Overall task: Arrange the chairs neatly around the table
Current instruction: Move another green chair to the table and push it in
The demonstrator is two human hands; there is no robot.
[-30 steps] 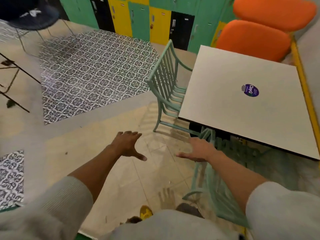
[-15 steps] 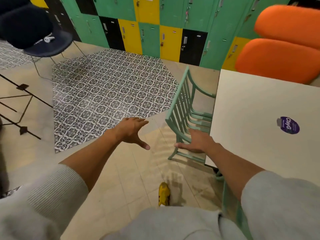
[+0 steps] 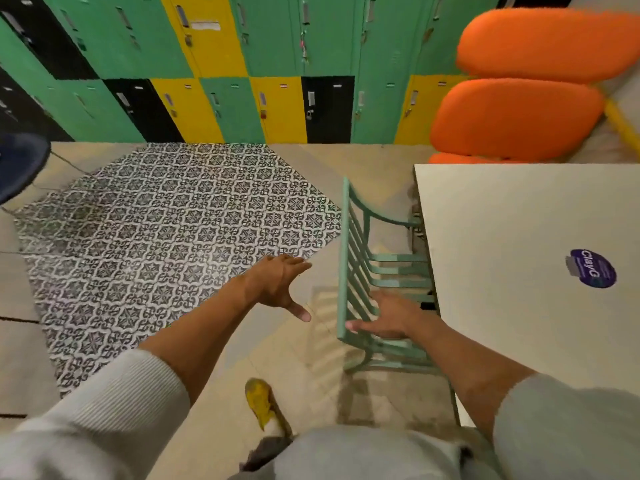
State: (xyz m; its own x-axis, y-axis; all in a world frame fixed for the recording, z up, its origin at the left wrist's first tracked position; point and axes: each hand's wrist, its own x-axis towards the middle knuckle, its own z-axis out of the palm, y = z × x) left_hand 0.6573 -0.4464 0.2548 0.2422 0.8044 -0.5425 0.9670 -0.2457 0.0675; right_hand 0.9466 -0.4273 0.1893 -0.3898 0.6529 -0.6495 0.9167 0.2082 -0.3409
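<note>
A mint-green metal chair point(image 3: 360, 258) stands at the left side of the white square table point(image 3: 512, 244), its seat partly tucked under the tabletop and its slatted back toward me. My right hand point(image 3: 388, 318) hovers flat, fingers spread, over the near end of the chair's back and armrest; whether it touches the metal is unclear. My left hand point(image 3: 277, 284) is open in the air over the floor, left of the chair, holding nothing. Two orange upholstered seats point(image 3: 516, 119) sit beyond the table's far edge.
A wall of green, yellow and black lockers point(image 3: 221, 71) runs along the back. A patterned black-and-white tile patch point(image 3: 159, 244) covers the floor at left. A dark round chair point(image 3: 19, 168) pokes in at the far left. My yellow shoe point(image 3: 261, 403) is below.
I have stepped closer to the green chair at the table's left side. Both hands moved forward with me; the right now sits over the chair's back, the left stays open.
</note>
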